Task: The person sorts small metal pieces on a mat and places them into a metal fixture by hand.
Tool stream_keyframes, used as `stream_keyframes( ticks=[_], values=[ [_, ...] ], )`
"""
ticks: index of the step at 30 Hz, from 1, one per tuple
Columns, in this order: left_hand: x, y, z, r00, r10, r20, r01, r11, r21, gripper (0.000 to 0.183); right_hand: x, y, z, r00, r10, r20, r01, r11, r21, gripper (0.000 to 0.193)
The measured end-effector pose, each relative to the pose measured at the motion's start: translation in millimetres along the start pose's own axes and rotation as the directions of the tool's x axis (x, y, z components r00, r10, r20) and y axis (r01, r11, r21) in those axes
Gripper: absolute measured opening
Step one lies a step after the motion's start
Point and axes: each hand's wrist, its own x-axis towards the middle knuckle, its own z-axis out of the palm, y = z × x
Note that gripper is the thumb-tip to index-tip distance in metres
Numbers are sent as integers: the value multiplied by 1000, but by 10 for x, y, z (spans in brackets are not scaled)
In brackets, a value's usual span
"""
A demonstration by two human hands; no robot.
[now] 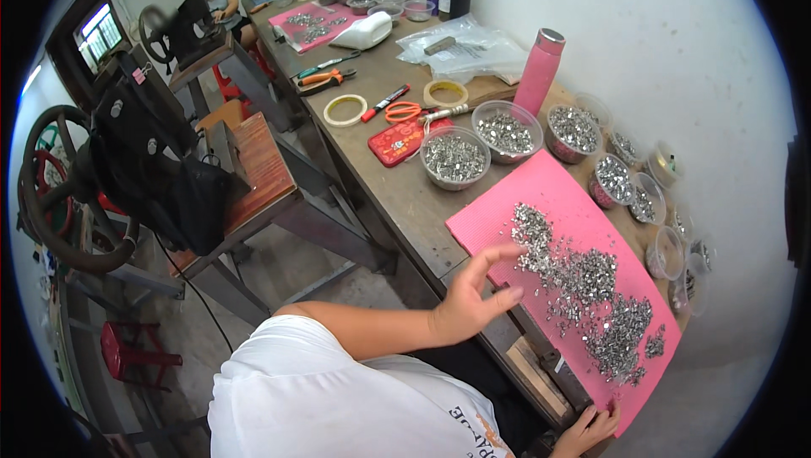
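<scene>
A pink ribbed mat [486,213] lies on the workbench with small shiny metal pieces [621,335] spread over it in loose heaps. My left hand [477,296] hovers at the mat's near edge, beside the upper heap. Its thumb and index finger are stretched apart, and nothing shows between them. Down at the mat's lower corner, my right hand [589,430] rests its fingertips on the pink surface, the fingers slightly bent and apart. No piece can be made out in it. Clear plastic tubs of similar pieces, such as this round tub [456,160], stand along the mat's far side.
Farther up the bench are a red tin [397,144], orange scissors [403,112], tape rolls [345,110], pliers [325,79] and a pink bottle [541,72]. To the left stands a black hand-wheel machine [127,162] on a wooden stand. A person [221,6] sits at the back.
</scene>
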Motion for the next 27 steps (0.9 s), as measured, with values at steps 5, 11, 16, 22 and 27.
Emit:
stream_keyframes(
  ticks=[5,11,16,22,27],
  values=[
    [952,1113,-3,676,715,180,-585,669,-459,75,32,-246,-176,989,105,102,-119,983,140,30],
    [812,1278,20,676,726,127,-631,660,-408,66,74,-219,5,997,76,-4,-74,985,158,29],
    [509,1359,44,683,728,51,-653,641,-405,60,64,-298,-55,997,67,23,-70,983,167,27],
    [1221,1546,-192,692,721,-26,-684,644,-343,53,-5,-367,-111,993,120,12,-120,977,175,25],
    [1200,1752,-281,678,732,-66,-718,641,-270,47,38,-322,-90,995,100,7,-100,977,187,24]
  ],
)
